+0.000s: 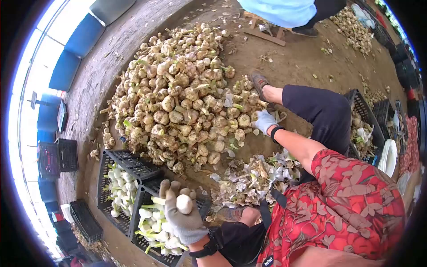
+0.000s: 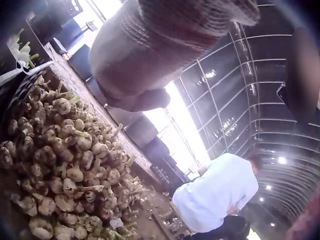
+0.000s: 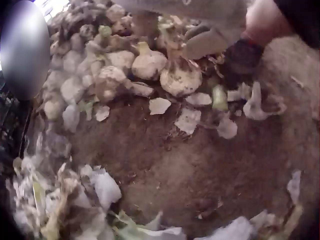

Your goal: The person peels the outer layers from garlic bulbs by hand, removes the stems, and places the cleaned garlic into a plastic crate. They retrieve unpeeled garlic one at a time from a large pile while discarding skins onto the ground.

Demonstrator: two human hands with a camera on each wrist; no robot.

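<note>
In the head view my gloved left hand [image 1: 180, 216], palm up, holds a white peeled garlic bulb [image 1: 184, 204] in bent fingers above a black crate [image 1: 138, 209] of trimmed garlic [image 1: 155, 227]. The left wrist view shows the back of its glove [image 2: 145, 55]; the bulb is hidden there. At the near edge of a big heap of unpeeled garlic [image 1: 173, 98] reaches my gloved right hand [image 1: 265, 121], fingers loosely extended. Its thumb [image 3: 202, 44] lies right at the stem of a dirty garlic bulb [image 3: 181, 79] in the right wrist view.
Loose peels and leaves [image 1: 258, 175] lie between my feet and the heap. A second crate [image 1: 118, 191] of white garlic stands beside the first. Across the heap a person in a light blue top [image 1: 284, 11] sits on a low wooden stool [image 1: 264, 35]. Another crate [image 1: 367, 120] stands behind my right leg.
</note>
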